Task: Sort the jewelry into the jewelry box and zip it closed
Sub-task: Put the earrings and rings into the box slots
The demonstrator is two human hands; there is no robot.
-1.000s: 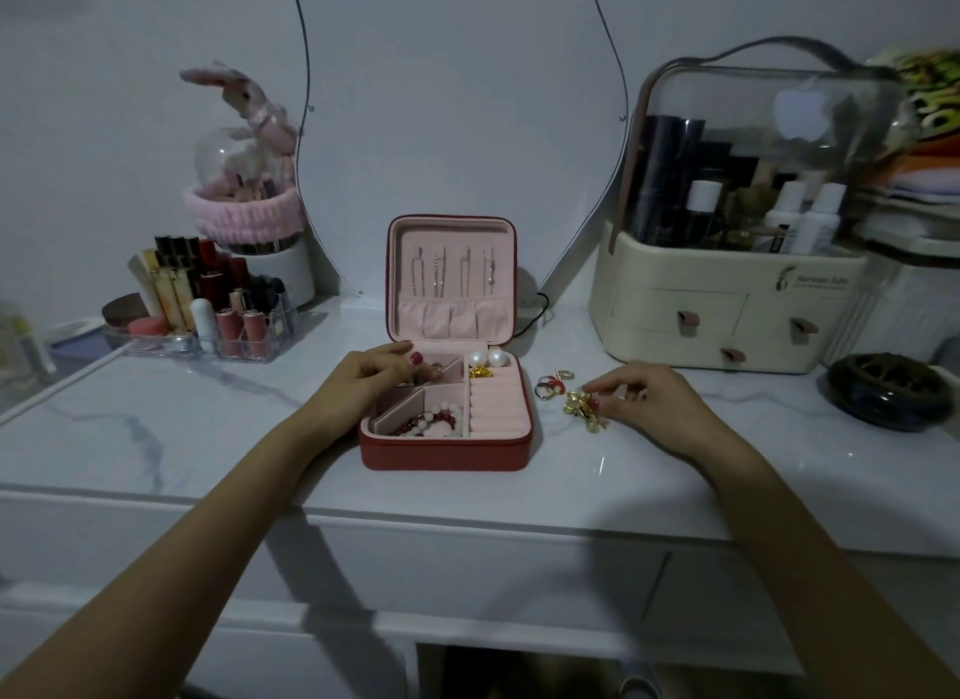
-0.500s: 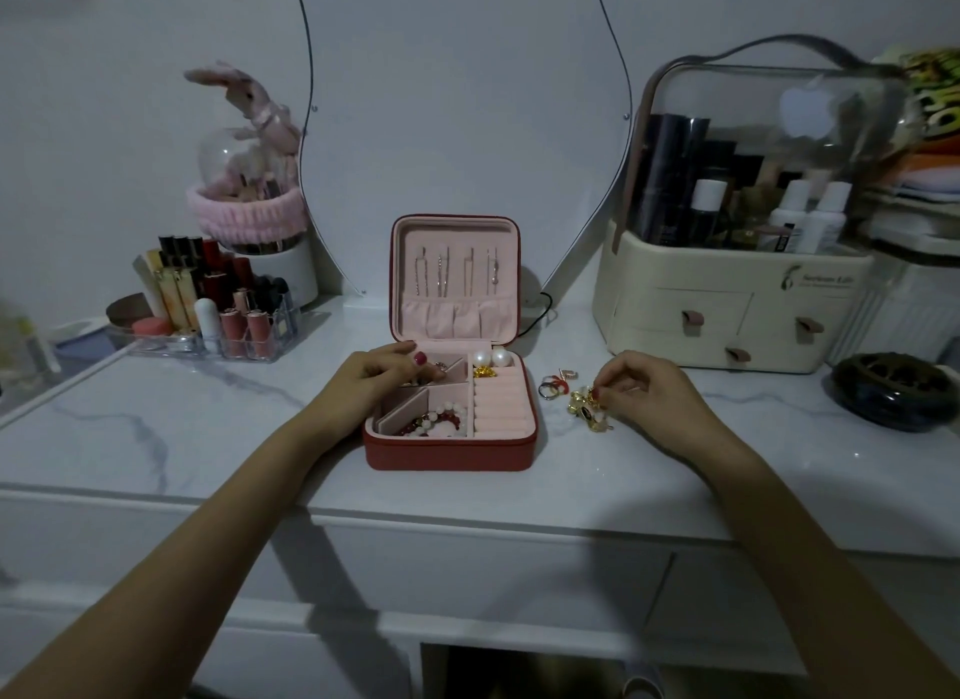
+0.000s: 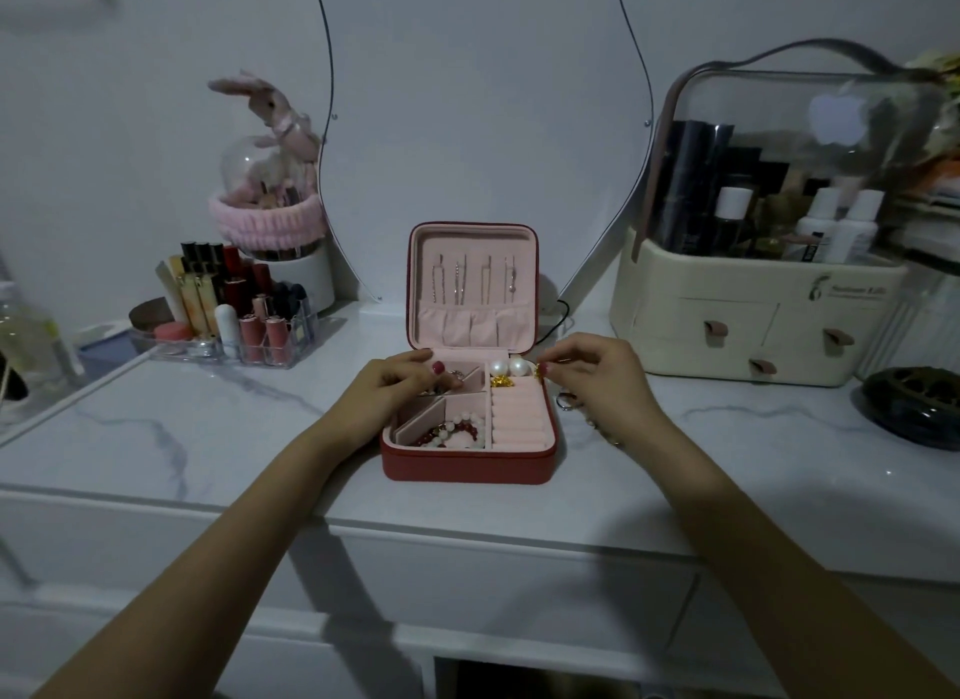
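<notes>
A red jewelry box (image 3: 467,468) with pink lining stands open on the marble vanity top, lid upright. Inside lie a red and white bead bracelet (image 3: 457,432), two pearl earrings (image 3: 508,368) and a small gold piece (image 3: 502,382). My left hand (image 3: 395,389) rests on the box's left rim with its fingers in the back left compartment. My right hand (image 3: 597,378) is at the box's back right corner and pinches a small gold piece of jewelry (image 3: 540,370) at the fingertips. Rings (image 3: 566,401) lie on the top, partly hidden under that hand.
A clear tray of lipsticks (image 3: 234,313) stands at the left, with a white pot and plush rabbit (image 3: 270,189) behind it. A cream cosmetics case (image 3: 769,308) with drawers fills the right. A dark round dish (image 3: 914,399) sits at the far right. A mirror (image 3: 467,126) leans behind the box.
My right hand has lifted the gold piece from the vanity top and carried it left to the box's back right corner. My left hand has stayed on the box.
</notes>
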